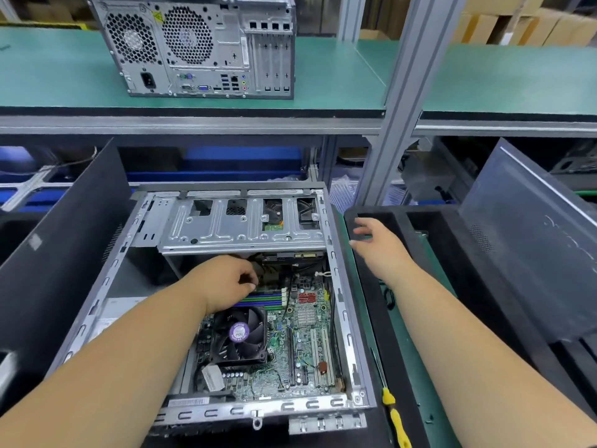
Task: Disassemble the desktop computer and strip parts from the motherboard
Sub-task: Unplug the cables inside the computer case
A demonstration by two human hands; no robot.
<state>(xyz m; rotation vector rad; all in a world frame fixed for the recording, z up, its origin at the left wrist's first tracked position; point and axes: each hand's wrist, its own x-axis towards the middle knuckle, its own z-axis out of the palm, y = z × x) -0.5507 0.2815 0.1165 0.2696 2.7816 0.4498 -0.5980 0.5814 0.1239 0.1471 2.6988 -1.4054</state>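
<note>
An open desktop case lies on its side in front of me, its green motherboard exposed. A black CPU fan with a purple sticker sits on the board. A silver drive cage spans the case's far end. My left hand reaches inside just under the cage, fingers curled around dark cables or a connector near the memory slots. My right hand hovers outside the case's right wall with fingers relaxed, holding nothing.
A yellow-handled screwdriver lies on the green mat right of the case. Black side panels lean at the left and right. A second closed tower stands on the upper shelf. A black tray sits by my right hand.
</note>
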